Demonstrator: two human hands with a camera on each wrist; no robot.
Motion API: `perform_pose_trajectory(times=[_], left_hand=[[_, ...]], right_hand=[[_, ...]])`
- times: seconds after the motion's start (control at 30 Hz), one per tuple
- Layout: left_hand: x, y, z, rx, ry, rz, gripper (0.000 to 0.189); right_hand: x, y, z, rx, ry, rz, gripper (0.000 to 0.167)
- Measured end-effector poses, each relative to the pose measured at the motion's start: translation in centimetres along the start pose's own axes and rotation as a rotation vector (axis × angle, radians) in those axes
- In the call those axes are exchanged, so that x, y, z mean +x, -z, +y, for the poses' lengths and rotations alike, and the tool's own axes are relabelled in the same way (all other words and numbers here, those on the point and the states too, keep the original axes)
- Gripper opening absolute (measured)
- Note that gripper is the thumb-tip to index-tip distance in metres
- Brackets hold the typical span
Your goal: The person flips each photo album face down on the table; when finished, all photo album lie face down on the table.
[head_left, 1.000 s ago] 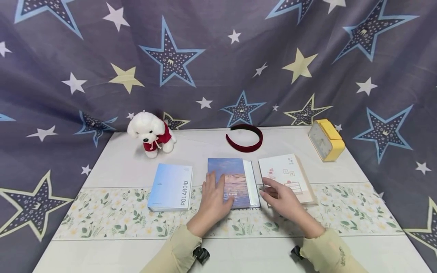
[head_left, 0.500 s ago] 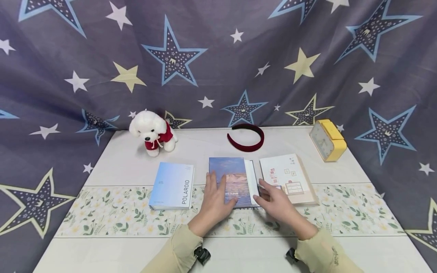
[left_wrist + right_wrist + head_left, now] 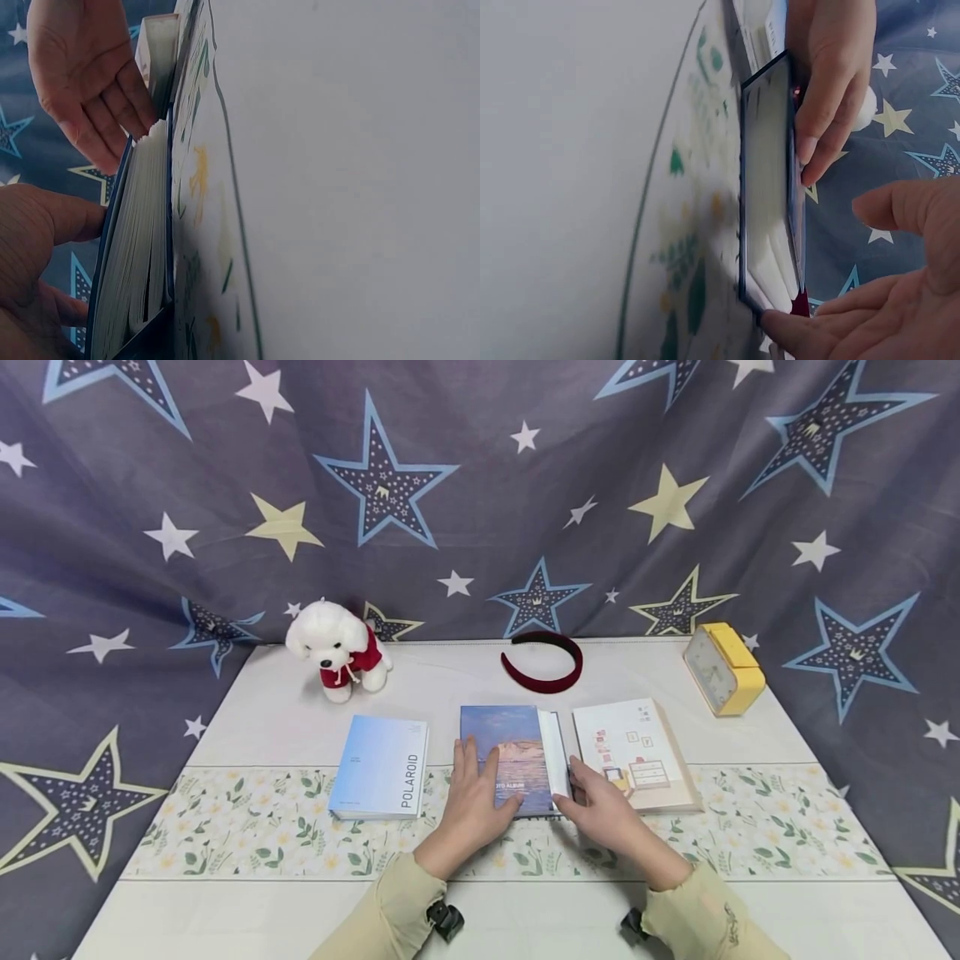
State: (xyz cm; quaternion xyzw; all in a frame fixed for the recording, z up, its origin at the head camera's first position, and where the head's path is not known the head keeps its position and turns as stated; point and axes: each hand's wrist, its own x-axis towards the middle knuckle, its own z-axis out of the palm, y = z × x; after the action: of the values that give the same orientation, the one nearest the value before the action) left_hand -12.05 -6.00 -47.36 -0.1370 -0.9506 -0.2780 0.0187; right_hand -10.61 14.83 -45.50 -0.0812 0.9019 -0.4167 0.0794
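Note:
A photo album [image 3: 501,727] with a sea-and-cliff cover lies closed in the middle of the table, its white page edges [image 3: 139,247] facing right and front. My left hand [image 3: 468,806] rests on its cover with fingers spread. At the album's right edge is my right hand [image 3: 609,806], thumb over the page side. In the right wrist view, a fingertip of that hand [image 3: 900,300] touches the corner of the lower cover while the thumb stands apart. A blue POLAROID album [image 3: 378,767] lies to the left, and a cream album with furniture drawings [image 3: 641,743] to the right.
A white toy dog [image 3: 330,639] in a red top stands at the back left. A dark red headband [image 3: 543,683] lies behind the middle album. At the back right stands a yellow clock [image 3: 731,672]. A starry curtain [image 3: 465,510] hangs behind the table [image 3: 450,918].
My right hand has moved left from the cream album's edge to the middle album's right edge. The left hand has stayed on the cover. The whole view has shifted slightly.

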Motion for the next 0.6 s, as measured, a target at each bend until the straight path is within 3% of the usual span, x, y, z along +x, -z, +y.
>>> perform_pose_trajectory(times=[0.6], left_hand=[[-0.07,-0.03,-0.23,-0.033,-0.003,0.003,0.076]], right_hand=[[0.31,0.88,0.62,0.439,-0.196,-0.054,0.063]])
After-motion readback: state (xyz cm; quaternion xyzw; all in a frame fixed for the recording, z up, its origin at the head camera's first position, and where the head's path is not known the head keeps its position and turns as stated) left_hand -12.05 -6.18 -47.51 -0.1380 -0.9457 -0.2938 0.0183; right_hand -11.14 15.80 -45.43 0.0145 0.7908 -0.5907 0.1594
